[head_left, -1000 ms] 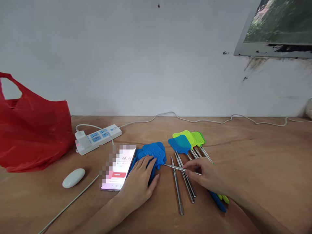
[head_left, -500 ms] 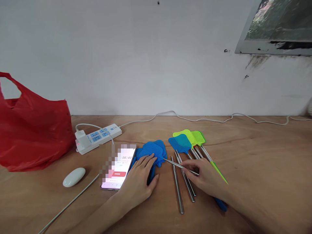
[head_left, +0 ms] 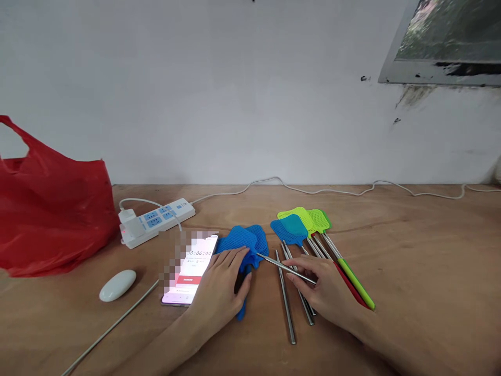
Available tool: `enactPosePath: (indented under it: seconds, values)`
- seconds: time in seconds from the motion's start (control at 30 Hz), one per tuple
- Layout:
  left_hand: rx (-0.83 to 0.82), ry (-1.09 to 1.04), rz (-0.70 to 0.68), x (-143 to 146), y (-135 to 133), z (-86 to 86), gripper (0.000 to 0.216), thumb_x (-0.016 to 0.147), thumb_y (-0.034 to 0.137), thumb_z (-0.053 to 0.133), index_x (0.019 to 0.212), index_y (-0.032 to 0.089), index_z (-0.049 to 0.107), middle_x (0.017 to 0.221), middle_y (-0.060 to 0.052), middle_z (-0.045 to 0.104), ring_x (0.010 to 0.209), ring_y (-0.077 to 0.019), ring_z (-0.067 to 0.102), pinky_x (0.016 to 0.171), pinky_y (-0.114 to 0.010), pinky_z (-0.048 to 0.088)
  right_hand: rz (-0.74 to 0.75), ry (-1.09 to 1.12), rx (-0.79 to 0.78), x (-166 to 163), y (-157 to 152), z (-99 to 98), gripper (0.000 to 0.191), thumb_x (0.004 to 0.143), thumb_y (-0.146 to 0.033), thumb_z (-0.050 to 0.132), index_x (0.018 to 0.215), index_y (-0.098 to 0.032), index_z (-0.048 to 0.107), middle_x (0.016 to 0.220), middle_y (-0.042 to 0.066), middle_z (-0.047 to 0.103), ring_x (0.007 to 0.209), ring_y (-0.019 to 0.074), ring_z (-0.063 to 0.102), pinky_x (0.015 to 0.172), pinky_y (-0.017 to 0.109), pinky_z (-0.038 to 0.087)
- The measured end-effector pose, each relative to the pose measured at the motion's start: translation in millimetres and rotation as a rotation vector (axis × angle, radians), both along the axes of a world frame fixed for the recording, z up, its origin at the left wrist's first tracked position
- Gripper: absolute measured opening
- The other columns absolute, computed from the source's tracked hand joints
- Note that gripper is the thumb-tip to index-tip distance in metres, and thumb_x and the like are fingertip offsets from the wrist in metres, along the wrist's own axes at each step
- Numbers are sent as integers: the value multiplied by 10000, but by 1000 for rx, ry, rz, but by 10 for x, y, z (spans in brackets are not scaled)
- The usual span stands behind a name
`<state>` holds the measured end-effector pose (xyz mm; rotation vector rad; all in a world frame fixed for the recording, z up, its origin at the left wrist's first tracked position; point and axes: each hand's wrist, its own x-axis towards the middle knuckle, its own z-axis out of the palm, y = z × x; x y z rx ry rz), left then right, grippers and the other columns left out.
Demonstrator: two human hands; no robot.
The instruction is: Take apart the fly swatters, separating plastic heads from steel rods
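My left hand (head_left: 224, 274) rests over a small pile of blue fly swatter heads. Its fingers hold the top blue fly swatter head (head_left: 238, 237) near the neck, and the thumb is apart, beside a blue handle (head_left: 241, 309). My right hand (head_left: 319, 282) is closed on a thin metal rod (head_left: 279, 264), whose far end meets that head's neck. Beneath the right hand lie several loose metal rods (head_left: 285, 297). Beyond it are finished-looking swatters with a blue head (head_left: 288, 230), a yellow-green head (head_left: 299, 215) and a green handle (head_left: 358, 282).
Left of my hands lies a lit phone (head_left: 190, 277), partly blurred out. Farther left are a white mouse-shaped object (head_left: 117, 285), a power strip (head_left: 156, 222) and a red plastic bag (head_left: 58, 214). A white cable (head_left: 324, 191) runs along the wall.
The rod and the blue head have shifted slightly left. My right hand has moved a little right and down, uncovering more of the red and green handles.
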<state>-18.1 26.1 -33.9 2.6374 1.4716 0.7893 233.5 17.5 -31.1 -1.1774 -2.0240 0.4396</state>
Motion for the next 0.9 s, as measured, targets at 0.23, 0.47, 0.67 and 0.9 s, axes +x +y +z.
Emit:
enactPosePath:
  seconds: [0.23, 0.47, 0.67, 0.9]
  values:
    - [155, 62, 38, -74, 120, -48, 397, 966, 199, 500, 1353, 115, 528, 1406, -180, 562, 1237, -356, 562, 986, -540, 498, -12, 51, -14, -12, -37, 46, 214, 894, -205, 604, 1056, -215, 744, 680, -6, 632, 570, 145, 552, 518, 249, 404]
    - [372, 132, 19, -123, 165, 61, 391, 974, 76, 429, 1351, 95, 533, 1345, -165, 637, 1224, -329, 588, 1046, -536, 412, -49, 100, 83, 37, -69, 93, 170, 888, -206, 625, 1011, -228, 741, 661, -18, 630, 528, 125, 535, 489, 234, 408]
    - [404, 15, -113, -212, 170, 112, 242, 1038, 132, 418, 1111, 194, 641, 1012, -37, 760, 885, -233, 675, 823, -398, 478, 49, -19, 241, 139, -29, 125, 114, 895, -186, 644, 980, -213, 715, 742, 2, 705, 590, 125, 626, 551, 228, 467]
    - [472, 74, -180, -261, 156, 195, 231, 1029, 115, 433, 1039, 173, 656, 929, -42, 754, 792, -211, 672, 712, -340, 484, 113, -120, 420, 169, 46, 104, 169, 965, -214, 595, 1073, -230, 723, 756, 35, 689, 657, 158, 628, 569, 259, 459]
